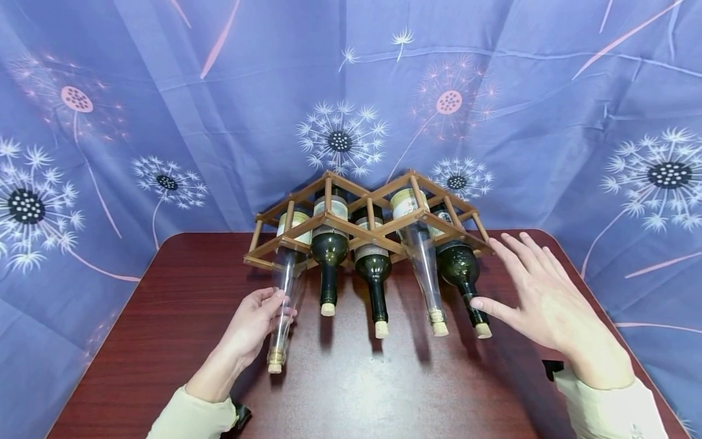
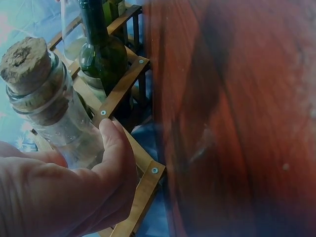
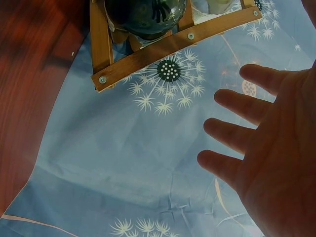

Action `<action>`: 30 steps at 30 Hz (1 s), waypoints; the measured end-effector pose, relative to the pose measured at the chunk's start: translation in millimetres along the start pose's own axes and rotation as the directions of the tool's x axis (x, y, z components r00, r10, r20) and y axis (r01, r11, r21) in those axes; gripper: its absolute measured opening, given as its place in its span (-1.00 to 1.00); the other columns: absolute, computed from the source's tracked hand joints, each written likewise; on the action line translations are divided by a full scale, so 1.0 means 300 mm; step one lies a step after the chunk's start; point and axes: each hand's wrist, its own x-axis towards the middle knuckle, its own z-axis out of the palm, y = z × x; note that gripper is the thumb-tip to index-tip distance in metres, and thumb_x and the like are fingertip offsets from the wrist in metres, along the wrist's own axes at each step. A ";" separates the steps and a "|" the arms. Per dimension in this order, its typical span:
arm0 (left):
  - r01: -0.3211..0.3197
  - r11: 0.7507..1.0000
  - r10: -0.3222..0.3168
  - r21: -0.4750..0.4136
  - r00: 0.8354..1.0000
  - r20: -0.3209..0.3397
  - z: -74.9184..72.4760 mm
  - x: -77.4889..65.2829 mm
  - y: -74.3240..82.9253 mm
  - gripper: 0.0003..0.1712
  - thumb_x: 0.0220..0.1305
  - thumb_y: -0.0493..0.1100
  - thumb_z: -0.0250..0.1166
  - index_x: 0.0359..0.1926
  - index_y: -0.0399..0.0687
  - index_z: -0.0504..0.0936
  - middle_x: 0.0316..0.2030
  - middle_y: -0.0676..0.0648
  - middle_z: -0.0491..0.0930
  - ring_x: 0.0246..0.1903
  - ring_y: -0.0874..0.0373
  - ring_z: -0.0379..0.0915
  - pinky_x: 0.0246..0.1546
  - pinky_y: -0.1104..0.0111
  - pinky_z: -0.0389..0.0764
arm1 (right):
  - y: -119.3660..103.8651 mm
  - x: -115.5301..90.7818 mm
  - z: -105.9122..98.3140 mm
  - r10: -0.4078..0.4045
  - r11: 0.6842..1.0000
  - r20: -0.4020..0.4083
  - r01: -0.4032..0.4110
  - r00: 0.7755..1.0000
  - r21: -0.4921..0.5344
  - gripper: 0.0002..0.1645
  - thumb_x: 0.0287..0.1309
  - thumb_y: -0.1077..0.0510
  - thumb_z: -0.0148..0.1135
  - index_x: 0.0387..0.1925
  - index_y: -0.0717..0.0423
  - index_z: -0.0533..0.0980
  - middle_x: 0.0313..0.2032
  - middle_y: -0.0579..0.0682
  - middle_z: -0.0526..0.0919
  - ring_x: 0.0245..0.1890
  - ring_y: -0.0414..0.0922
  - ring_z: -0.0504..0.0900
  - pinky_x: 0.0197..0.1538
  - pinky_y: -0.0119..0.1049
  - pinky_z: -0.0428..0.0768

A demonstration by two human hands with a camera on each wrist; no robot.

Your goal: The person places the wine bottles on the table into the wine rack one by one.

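Note:
A wooden lattice wine rack [image 1: 375,233] stands at the back of the table with several corked bottles lying in it, necks toward me. My left hand [image 1: 253,326] grips the neck of the leftmost clear glass bottle [image 1: 284,274], thumb on one side and fingers around the other. In the left wrist view that bottle's cork [image 2: 27,64] sticks up beyond the hand. My right hand [image 1: 548,299] is spread with straight fingers near the rack's right end, beside a dark green bottle [image 1: 459,263]. Nothing lies in its grasp in the right wrist view.
Two dark bottles, a left one [image 1: 329,249] and a middle one [image 1: 374,268], and a second clear bottle [image 1: 421,250] fill the other slots. Behind the dark red wooden table [image 1: 181,317] hangs a blue dandelion-print cloth [image 1: 263,91].

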 end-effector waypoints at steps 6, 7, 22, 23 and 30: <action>0.003 1.000 -0.003 0.006 1.000 -0.009 -0.001 0.017 0.003 -0.64 0.56 -0.23 -0.01 0.13 -0.50 0.30 -0.11 -0.28 0.48 -0.24 0.03 0.63 -0.10 0.19 0.63 | 0.003 0.003 0.003 -0.008 1.000 -0.010 0.008 1.000 0.001 0.26 -0.07 -0.40 0.41 0.57 -0.09 0.07 0.42 0.24 0.20 0.49 0.21 -0.04 0.47 0.05 -0.18; 0.003 1.000 -0.003 0.005 1.000 -0.010 -0.001 0.020 0.004 -0.64 0.56 -0.22 -0.01 0.14 -0.50 0.29 -0.11 -0.28 0.49 -0.24 0.03 0.63 -0.10 0.19 0.63 | 0.004 0.003 0.004 -0.008 1.000 -0.009 0.008 1.000 0.002 0.26 -0.07 -0.40 0.41 0.57 -0.09 0.07 0.42 0.24 0.20 0.49 0.21 -0.04 0.47 0.05 -0.18; 0.005 1.000 -0.006 -0.011 1.000 -0.009 0.001 0.057 0.011 -0.58 0.56 -0.20 -0.01 0.19 -0.53 0.28 -0.09 -0.27 0.48 -0.22 0.03 0.63 -0.07 0.20 0.62 | 0.002 0.003 0.004 0.002 1.000 0.001 -0.002 1.000 0.004 0.26 -0.06 -0.40 0.41 0.57 -0.12 0.06 0.43 0.23 0.19 0.49 0.21 -0.04 0.47 0.06 -0.19; 0.005 1.000 -0.005 -0.012 1.000 -0.008 0.001 0.059 0.011 -0.57 0.56 -0.20 -0.01 0.19 -0.54 0.28 -0.09 -0.28 0.48 -0.21 0.02 0.63 -0.06 0.20 0.62 | 0.002 0.003 0.004 0.002 1.000 0.000 -0.002 1.000 0.004 0.26 -0.06 -0.40 0.41 0.57 -0.12 0.06 0.43 0.24 0.19 0.49 0.21 -0.03 0.47 0.06 -0.18; 0.007 1.000 -0.007 -0.004 1.000 -0.011 -0.001 0.075 0.010 -0.59 0.56 -0.19 -0.01 0.17 -0.52 0.30 -0.07 -0.32 0.48 -0.20 -0.02 0.63 -0.06 0.17 0.62 | 0.004 0.002 0.006 0.004 1.000 0.003 -0.004 1.000 0.004 0.26 -0.06 -0.40 0.40 0.57 -0.11 0.07 0.43 0.24 0.19 0.49 0.21 -0.03 0.47 0.06 -0.18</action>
